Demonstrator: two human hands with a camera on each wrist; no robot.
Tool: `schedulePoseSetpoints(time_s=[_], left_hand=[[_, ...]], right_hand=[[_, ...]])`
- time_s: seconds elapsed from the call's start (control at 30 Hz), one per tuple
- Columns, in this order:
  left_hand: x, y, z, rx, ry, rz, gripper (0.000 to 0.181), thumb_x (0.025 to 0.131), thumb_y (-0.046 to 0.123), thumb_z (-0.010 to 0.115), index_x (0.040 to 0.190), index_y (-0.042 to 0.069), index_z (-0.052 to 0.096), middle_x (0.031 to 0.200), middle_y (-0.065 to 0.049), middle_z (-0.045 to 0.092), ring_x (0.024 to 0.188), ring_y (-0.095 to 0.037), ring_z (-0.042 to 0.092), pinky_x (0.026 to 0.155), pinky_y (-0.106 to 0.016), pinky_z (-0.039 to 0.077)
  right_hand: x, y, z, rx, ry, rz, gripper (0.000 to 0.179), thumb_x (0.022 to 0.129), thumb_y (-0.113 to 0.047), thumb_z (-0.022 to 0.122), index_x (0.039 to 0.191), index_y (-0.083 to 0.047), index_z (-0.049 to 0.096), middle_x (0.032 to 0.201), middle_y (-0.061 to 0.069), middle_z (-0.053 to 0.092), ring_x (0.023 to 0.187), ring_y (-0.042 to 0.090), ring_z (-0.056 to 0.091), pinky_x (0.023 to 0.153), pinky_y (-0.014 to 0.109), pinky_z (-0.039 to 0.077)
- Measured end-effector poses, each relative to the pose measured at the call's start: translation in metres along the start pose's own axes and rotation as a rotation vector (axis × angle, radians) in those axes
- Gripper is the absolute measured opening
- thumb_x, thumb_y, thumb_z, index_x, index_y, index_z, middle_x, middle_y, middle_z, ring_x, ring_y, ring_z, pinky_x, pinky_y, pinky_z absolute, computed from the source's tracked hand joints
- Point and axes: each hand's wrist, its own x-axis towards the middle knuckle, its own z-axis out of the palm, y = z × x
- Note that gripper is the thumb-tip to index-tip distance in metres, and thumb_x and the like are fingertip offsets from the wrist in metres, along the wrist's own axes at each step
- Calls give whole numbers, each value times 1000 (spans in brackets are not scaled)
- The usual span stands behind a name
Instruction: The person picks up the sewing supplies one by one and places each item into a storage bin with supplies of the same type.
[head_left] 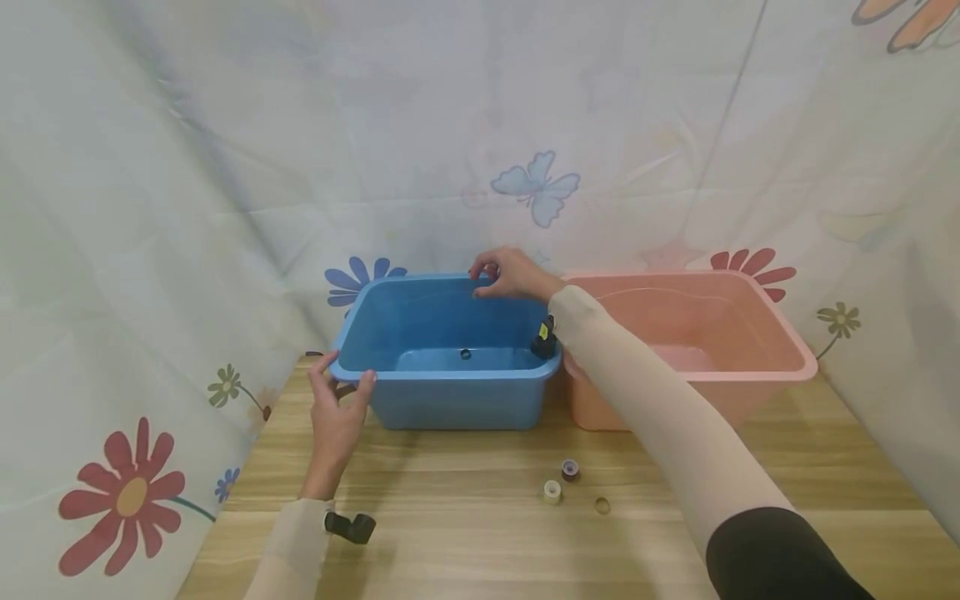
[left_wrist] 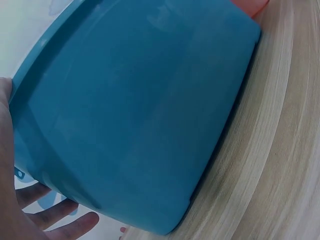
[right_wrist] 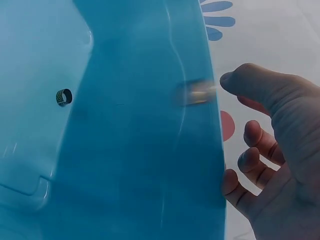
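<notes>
My left hand (head_left: 337,421) grips the left front corner of the blue tub (head_left: 450,400), thumb at the front rim and fingers round the side. Over the tub's back rim hangs my right hand (head_left: 517,273), its thumb and fingers apart and nothing between them. Just off the fingertips in the right wrist view, a motion-blurred, orange-tinted small ring-like thing (right_wrist: 197,93) is in the air against the tub's inner wall. A small dark patterned ring (right_wrist: 64,97) lies on the tub's floor.
Beside the blue tub on the right stands a pink tub (head_left: 750,392). On the wooden table (head_left: 465,533) in front lie a small white roll (head_left: 552,498), a small dark roll (head_left: 571,477) and a thin gold-coloured ring (head_left: 602,512). A flower-printed curtain (head_left: 420,125) hangs behind.
</notes>
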Motion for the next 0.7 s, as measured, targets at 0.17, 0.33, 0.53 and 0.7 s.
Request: schedulePoseSetpoints(time_s=[0.17, 0.33, 0.53, 0.7], left_hand=[[0, 1, 0, 9, 0, 6, 70, 99, 43, 68, 154, 30, 28, 149, -16, 52, 117, -34, 60, 75, -25, 51], [0, 1, 0, 23, 7, -3, 69, 98, 44, 67, 154, 30, 28, 150, -16, 51, 118, -33, 60, 78, -29, 50], [-1, 1, -1, 22, 0, -17, 71, 98, 45, 67, 154, 30, 27, 152, -17, 50, 119, -33, 60, 79, -34, 50], [-1, 4, -2, 14, -10, -17, 71, 98, 44, 67, 155, 31, 26, 153, -16, 48, 120, -34, 59, 79, -29, 50]], right_hand=[[-1, -1, -2, -3, -16, 11, 35, 90, -20, 80, 122, -8, 71, 112, 17, 66, 103, 27, 56, 86, 40, 50], [-2, -2, -3, 20, -19, 9, 37, 91, -21, 79, 124, -10, 68, 117, 18, 66, 105, 28, 59, 86, 41, 53], [-1, -2, -4, 30, -27, 3, 39, 92, -22, 78, 127, -11, 66, 123, 19, 65, 105, 28, 63, 89, 41, 54], [-2, -5, -6, 61, -23, -10, 41, 92, -22, 78, 129, -10, 64, 126, 19, 65, 105, 28, 64, 90, 40, 56]])
